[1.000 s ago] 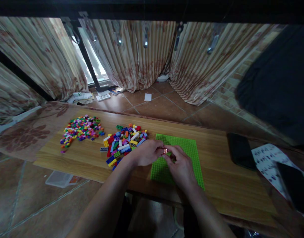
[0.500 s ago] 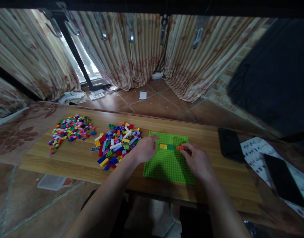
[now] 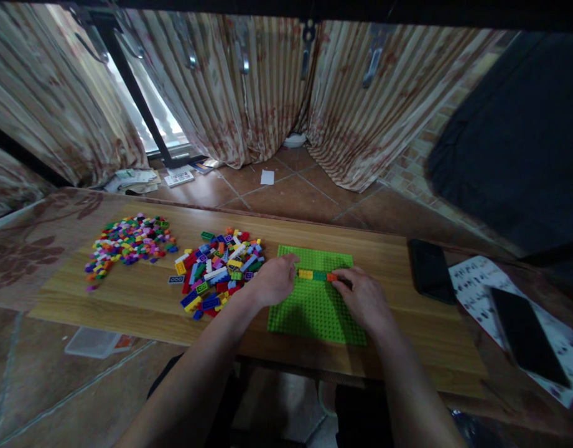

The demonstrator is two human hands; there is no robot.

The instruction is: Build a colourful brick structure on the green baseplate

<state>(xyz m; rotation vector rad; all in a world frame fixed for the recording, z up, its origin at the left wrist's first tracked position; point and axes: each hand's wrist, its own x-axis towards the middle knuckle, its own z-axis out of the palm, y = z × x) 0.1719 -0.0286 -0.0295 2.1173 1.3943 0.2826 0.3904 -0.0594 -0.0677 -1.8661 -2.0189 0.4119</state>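
On the green baseplate (image 3: 314, 317) a short row runs left to right: a yellow brick (image 3: 305, 274), a green brick (image 3: 320, 275) and an orange brick (image 3: 331, 277). My right hand (image 3: 363, 295) pinches the orange brick between thumb and fingertips, with that brick against the green one's right end. My left hand (image 3: 277, 280) is at the row's left end, fingers curled in toward it. Whatever lies between those fingers is hidden. Left of my left hand is a heap of larger mixed bricks (image 3: 216, 270).
A pile of small bricks (image 3: 132, 239) lies at the table's far left. To the right are a black phone-like device (image 3: 430, 270), a printed sheet (image 3: 475, 292) and a dark tablet-like device (image 3: 529, 336). A clear plastic lid or tray (image 3: 93, 342) rests on the floor.
My right hand has moved left with the orange brick, closing the gap to the green brick. The left hand stays at the row's left end. The whole view has shifted slightly.
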